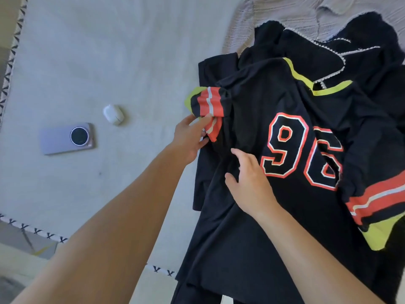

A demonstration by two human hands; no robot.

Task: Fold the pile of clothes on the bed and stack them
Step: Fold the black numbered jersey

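A black jersey (252, 216) with a red and white number on it lies spread on the bed at the right, its neckline edged in yellow-green. My left hand (189, 139) pinches the jersey's left sleeve cuff (209, 102), striped red and white, folding it inward. Flat on the jersey's body, just left of the number, rests my right hand (249, 185), fingers apart. The other striped sleeve (377, 202) lies at the right edge. Beneath the jersey sits another black garment (361, 40) with white beaded trim.
A lilac phone (65, 138) lies face down on the grey bedsheet (109, 51) at the left, with a white earbud case (113, 114) beside it. A beige ribbed garment (295, 12) lies at the top right. The bed's patterned edge (36, 231) runs along the lower left.
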